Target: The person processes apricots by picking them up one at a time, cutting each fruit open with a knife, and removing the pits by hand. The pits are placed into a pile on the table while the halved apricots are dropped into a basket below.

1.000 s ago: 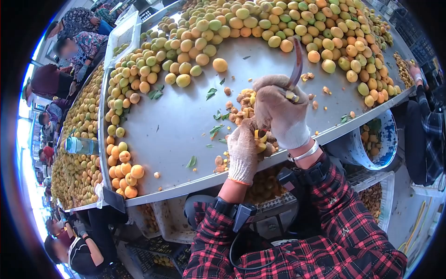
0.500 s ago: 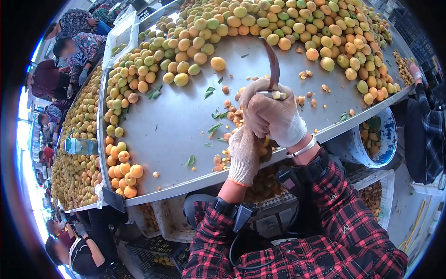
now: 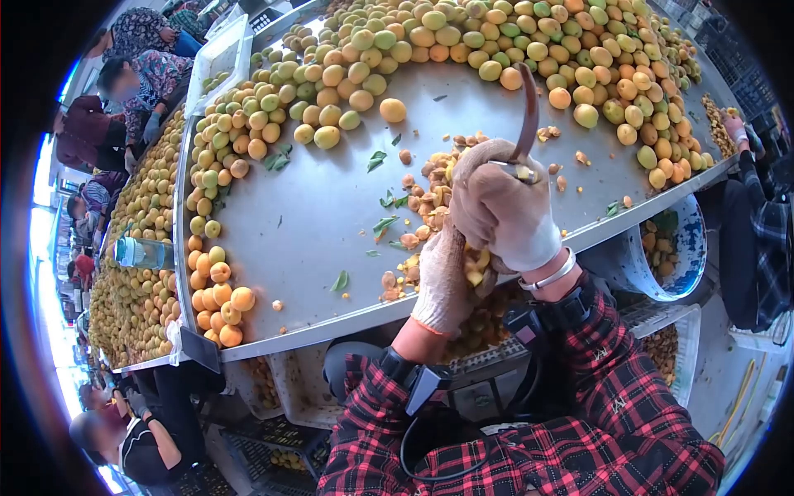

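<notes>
Both my hands wear pale, stained work gloves and meet at the table's near edge. My right hand (image 3: 509, 207) is closed around a curved dark-brown tool (image 3: 528, 116), whose long end curves up above the fist, with a metal piece at its base. Whether its other end is a blade is hidden. Just below and to the left, my left hand (image 3: 445, 273) is closed, its fingers partly covered by the right. Yellow cut apricot flesh (image 3: 475, 266) shows beside the left fingers, seemingly held there. Left of the hands lies a pile of apricot pits and scraps (image 3: 426, 207).
Whole apricots (image 3: 364, 70) are heaped along the metal table's (image 3: 289, 240) far and left sides. A blue-and-white bucket (image 3: 691, 248) of apricot pieces stands below at right, near a co-worker's gloved hand (image 3: 734, 128). Crates (image 3: 695, 331) sit under the edge; other people stand left.
Both hands have shifted slightly right, and the curved tool has swung right and stands more upright. More of the pit pile and the yellow flesh between the hands now shows.
</notes>
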Tool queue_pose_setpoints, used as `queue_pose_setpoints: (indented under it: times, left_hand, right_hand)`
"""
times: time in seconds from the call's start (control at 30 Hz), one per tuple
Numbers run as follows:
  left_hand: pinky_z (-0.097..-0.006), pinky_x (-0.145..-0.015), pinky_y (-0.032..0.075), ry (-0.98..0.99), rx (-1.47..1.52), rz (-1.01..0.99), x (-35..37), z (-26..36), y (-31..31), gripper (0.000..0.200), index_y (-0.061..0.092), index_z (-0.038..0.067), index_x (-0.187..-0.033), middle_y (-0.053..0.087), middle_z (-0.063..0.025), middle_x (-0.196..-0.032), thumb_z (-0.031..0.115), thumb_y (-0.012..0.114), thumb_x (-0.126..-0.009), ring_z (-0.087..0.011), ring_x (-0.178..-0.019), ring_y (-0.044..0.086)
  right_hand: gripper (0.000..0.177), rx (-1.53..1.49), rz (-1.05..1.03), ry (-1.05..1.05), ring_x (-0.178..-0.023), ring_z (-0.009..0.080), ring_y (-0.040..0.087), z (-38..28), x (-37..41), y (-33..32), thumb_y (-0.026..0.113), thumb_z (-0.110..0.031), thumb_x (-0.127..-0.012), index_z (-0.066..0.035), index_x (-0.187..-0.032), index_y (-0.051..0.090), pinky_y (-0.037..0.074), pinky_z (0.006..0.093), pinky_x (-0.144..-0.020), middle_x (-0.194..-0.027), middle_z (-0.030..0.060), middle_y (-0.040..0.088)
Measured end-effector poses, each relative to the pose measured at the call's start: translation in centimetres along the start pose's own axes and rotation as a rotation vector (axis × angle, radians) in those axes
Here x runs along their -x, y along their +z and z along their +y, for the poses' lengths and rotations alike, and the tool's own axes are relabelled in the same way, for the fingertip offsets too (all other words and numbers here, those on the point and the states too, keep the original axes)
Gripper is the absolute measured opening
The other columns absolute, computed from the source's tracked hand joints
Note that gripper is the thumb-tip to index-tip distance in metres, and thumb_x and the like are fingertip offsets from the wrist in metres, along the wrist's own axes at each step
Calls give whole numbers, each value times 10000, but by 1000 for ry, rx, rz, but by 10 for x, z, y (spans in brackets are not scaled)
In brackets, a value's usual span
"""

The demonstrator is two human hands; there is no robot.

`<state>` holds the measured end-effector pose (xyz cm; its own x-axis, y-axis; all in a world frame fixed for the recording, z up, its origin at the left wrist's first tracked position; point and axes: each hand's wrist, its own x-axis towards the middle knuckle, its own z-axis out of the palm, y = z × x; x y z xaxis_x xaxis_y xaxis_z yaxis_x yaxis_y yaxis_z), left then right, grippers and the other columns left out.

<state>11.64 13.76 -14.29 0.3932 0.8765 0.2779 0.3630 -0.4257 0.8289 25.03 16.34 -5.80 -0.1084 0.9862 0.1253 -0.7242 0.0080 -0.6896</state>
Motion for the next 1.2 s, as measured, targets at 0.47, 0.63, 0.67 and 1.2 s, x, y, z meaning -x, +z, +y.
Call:
queue_pose_setpoints:
  times: [0.47, 0.63, 0.67, 1.2]
  left_hand:
    - [-320, -934, 475, -300, 674, -109, 27, -11, 13, 681, 449, 79, -1355, 571, -101, -1196, 126, 786, -765, -243, -1127, 569]
    - [-344, -815, 568, -656, 1257, 152, -15, 18, -8, 494, 511, 6, -1316, 629, -120, -1104, 385, 547, -1002, -235, -991, 638]
    - [-387, -834, 580, -624, 1236, 218, -21, 15, -12, 540, 467, -44, -1355, 610, -170, -1183, 369, 527, -1013, -281, -1042, 633]
    - [-325, -1069, 415, -274, 972, 470, -22, 15, -31, 422, 417, -37, -1447, 479, -151, -1453, 48, 434, -1034, -212, -1278, 512]
  right_hand:
    - [288, -139, -392, 17, -462, 95, 452, 11, -4, -16, 563, -296, -962, -15, -929, 617, 373, 238, -427, -606, 5, 510]
    - [256, 132, 249, -181, -423, 65, 316, -3, -15, -14, 569, -323, -995, -69, -975, 587, 275, 232, -383, -564, -48, 346]
    - [157, 258, 275, -177, -441, 58, 378, -7, -16, -19, 589, -207, -980, -53, -997, 620, 315, 233, -390, -584, -41, 424]
    - [384, 877, -11, 240, -839, 146, 677, 40, -9, -23, 735, -228, -883, 16, -1150, 605, 562, 289, -712, -912, 120, 698]
